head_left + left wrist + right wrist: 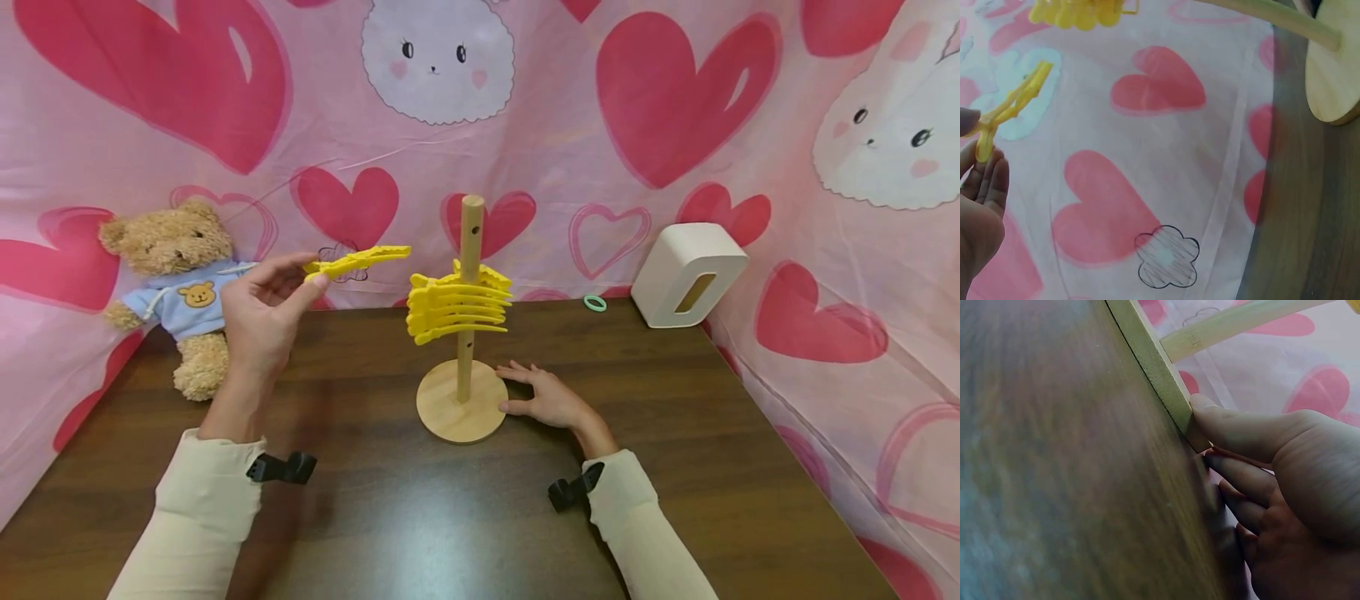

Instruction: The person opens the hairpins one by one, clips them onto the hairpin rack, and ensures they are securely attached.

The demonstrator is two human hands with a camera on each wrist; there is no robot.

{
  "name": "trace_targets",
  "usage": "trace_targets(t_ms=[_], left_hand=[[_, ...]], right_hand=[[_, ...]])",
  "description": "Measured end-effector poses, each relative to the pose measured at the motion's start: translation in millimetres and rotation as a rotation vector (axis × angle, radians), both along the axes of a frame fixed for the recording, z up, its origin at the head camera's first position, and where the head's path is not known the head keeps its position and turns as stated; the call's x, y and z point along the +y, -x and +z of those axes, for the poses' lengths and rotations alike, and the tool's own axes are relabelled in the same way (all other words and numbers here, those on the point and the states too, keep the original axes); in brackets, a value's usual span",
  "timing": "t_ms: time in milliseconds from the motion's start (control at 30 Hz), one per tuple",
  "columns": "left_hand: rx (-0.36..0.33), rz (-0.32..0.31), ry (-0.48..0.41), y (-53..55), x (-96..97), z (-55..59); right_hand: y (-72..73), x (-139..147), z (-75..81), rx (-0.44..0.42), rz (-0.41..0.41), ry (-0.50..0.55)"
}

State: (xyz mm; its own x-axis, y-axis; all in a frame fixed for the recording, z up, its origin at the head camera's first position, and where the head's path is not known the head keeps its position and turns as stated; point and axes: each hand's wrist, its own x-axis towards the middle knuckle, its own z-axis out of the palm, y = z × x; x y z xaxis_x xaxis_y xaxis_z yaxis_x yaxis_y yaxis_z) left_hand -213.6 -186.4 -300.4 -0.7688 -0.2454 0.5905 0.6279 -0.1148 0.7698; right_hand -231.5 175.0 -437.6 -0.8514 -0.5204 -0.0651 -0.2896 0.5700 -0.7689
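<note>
My left hand (262, 308) pinches a yellow alligator hair clip (360, 262) between thumb and fingers, raised left of a wooden stand (450, 425). In the left wrist view the held clip (1019, 100) has its handle ends squeezed and its prongs slightly parted. More yellow hair clips (453, 304) grip the stand's upright post (471, 237), stacked one above another. With forearm low over the table, my right hand (551, 400) holds the round base by its right edge. In the right wrist view the thumb lies on the rim (1172, 394), fingers beside it.
A teddy bear (197, 296) in a blue top sits at the back left. At the back right stands a white box (693, 275) with a slot. A mint-green ring (595, 303) lies near the back edge of the brown table (360, 508), before a pink heart-patterned cloth (555, 167).
</note>
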Motion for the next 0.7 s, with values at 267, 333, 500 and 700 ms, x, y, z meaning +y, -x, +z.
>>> trace_targets(t_ms=[267, 333, 500, 700], left_hand=[[0.024, -0.012, 0.018, -7.2, 7.3, 8.0], [0.025, -0.022, 0.04, -10.1, 9.5, 11.2], [0.012, -0.011, 0.17, -16.9, 16.4, 19.3], [-0.001, -0.016, 0.248, -19.2, 24.4, 22.6]], right_hand=[[0.7, 0, -0.2, 0.006, 0.003, -0.005], [0.7, 0, 0.0, 0.006, 0.005, -0.001], [0.9, 1, 0.1, 0.005, 0.001, 0.007], [1.7, 1, -2.0, 0.0, 0.005, 0.004]])
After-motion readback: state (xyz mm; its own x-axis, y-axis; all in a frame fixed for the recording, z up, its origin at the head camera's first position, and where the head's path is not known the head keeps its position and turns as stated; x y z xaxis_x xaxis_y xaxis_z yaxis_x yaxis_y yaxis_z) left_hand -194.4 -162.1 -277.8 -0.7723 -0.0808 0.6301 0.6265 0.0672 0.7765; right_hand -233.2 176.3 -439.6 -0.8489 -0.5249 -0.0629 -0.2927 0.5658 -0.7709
